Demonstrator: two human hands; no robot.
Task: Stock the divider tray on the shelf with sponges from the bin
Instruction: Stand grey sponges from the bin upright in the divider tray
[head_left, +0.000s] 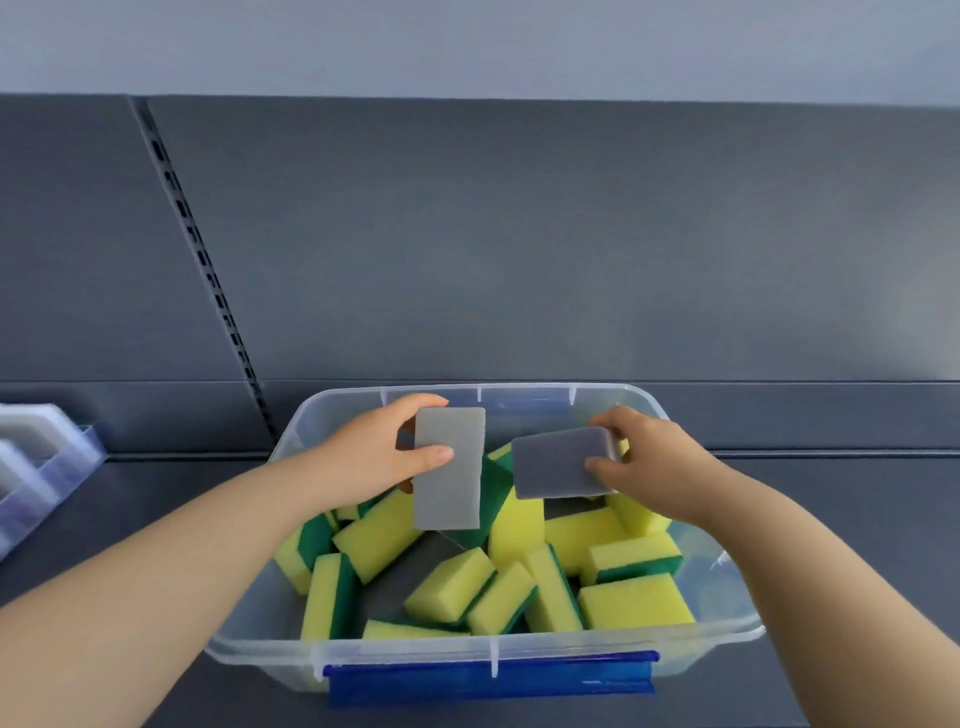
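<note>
Grey sponges (450, 467) in both hands, over bin (519, 652)

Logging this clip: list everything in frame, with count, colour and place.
bin: one, clear plastic, on the shelf, centre foreground
blue latch: one, on the bin's near rim
yellow-and-green sponges: about a dozen or more, some hidden, loose in the bin
light grey sponge: one, held above the bin, upright
darker grey sponge: one, held above the bin, lengthwise
divider tray: one, translucent, far left, cut off by the frame
shelf: one, dark grey
back panel: dark grey, behind the shelf
slotted upright: one, on the panel's left
left hand: pinches the light grey sponge
right hand: grips the darker grey sponge
</note>
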